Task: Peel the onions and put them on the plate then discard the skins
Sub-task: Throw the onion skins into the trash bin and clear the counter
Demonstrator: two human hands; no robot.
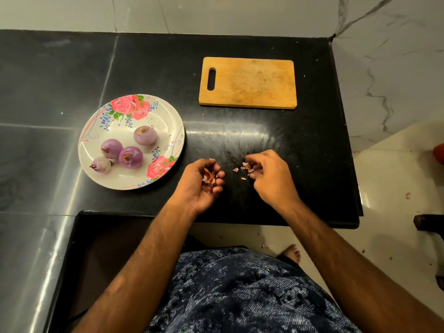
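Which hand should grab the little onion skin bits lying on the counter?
Probably the right hand. It is pinching at the loose onion skins on the black counter, while the left hand is cupped around a handful of skins, so it looks full.

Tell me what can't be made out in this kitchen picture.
Head view only:
- How many onion skins the left hand holds: its curled fingers cover them.
- Whether the right hand pinches any scraps: its fingers hide that.
- Undersides of the onions on the plate: facing down.
- Red object: cut off by the right edge.
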